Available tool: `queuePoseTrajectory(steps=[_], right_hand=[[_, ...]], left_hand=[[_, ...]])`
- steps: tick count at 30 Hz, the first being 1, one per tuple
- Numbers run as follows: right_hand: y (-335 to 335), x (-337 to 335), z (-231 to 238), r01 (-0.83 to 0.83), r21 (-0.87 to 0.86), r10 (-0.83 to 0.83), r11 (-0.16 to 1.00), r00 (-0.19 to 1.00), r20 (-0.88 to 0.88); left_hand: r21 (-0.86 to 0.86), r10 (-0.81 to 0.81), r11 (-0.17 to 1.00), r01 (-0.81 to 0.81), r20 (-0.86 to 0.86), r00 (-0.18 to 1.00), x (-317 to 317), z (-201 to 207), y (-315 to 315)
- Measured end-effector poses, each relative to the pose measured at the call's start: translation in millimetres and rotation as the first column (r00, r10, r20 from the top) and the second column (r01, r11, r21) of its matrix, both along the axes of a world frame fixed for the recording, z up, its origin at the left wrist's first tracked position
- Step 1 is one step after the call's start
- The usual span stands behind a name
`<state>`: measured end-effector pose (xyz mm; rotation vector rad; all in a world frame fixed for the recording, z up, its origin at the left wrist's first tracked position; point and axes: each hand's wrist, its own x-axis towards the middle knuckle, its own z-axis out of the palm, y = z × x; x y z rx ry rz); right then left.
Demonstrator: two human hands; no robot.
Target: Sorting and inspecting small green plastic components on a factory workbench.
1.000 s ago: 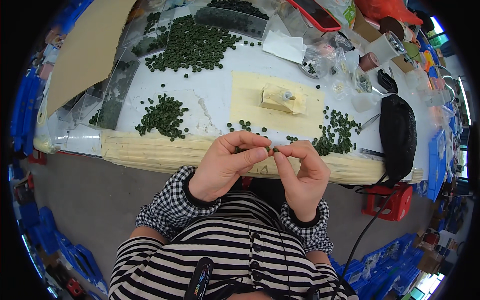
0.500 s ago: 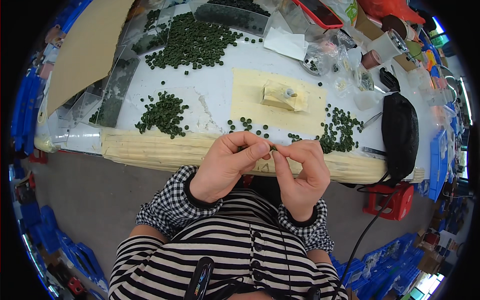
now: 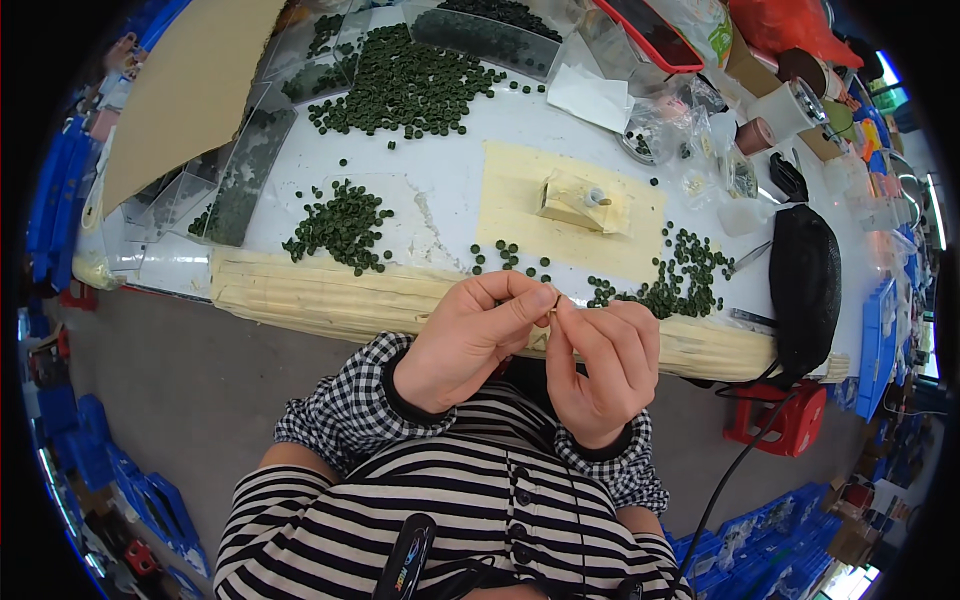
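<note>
Just above the table's padded front edge, my left hand (image 3: 470, 335) and my right hand (image 3: 603, 365) meet fingertip to fingertip. Each is closed in a pinch of thumb and forefinger. Whatever sits between the tips is tiny and mostly covered by the fingers; only a small glint shows there. Beyond the hands lie several loose dark green round pieces (image 3: 508, 252). A larger scatter of the same green pieces (image 3: 685, 280) spreads to the right, and a small pile (image 3: 340, 228) lies to the left.
A tape-wrapped block (image 3: 583, 200) with a short peg stands on a cream sheet (image 3: 510, 175). Farther back are a big heap of green pieces (image 3: 410, 85), clear trays (image 3: 245, 165) and cardboard (image 3: 180, 90). At right are a black pouch (image 3: 805, 280), tweezers (image 3: 752, 256) and a red-cased phone (image 3: 655, 35).
The view has shifted slightly, so the table sits a bit farther right. Both hands remain pinched together; the dark green bit seen between the fingertips earlier is now hardly visible.
</note>
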<state>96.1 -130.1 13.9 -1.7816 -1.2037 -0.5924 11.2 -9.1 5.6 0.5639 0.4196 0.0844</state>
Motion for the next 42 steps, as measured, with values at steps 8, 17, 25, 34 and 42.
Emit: queuePoseTrajectory(steps=[8, 17, 25, 34, 42], right_hand=[[0, 1, -6, -0.089, 0.081, 0.105, 0.993, 0.970, -0.221], [-2, 1, -3, -0.082, 0.095, 0.107, 0.992, 0.948, -0.299], [-7, 5, -4, -0.156, 0.051, 0.164, 0.986, 0.950, -0.266], [-13, 9, -7, -0.255, 0.078, 0.261, 0.964, 0.846, -0.465], [-15, 6, -13, -0.220, 0.129, 0.255, 0.967, 0.794, -0.552]], left_hand=[[0.295, 0.113, 0.948, -0.117, 0.030, 0.993, 7, 7, -1], [0.802, 0.189, 0.513, -0.307, 0.243, 0.951, 3, -2, -6], [0.838, 0.114, 0.502, -0.211, 0.178, 0.977, -2, 4, 7], [0.947, 0.028, 0.144, -0.286, 0.285, 0.958, -1, 8, 15], [0.927, 0.006, 0.318, -0.199, 0.208, 0.978, -2, 0, 18]])
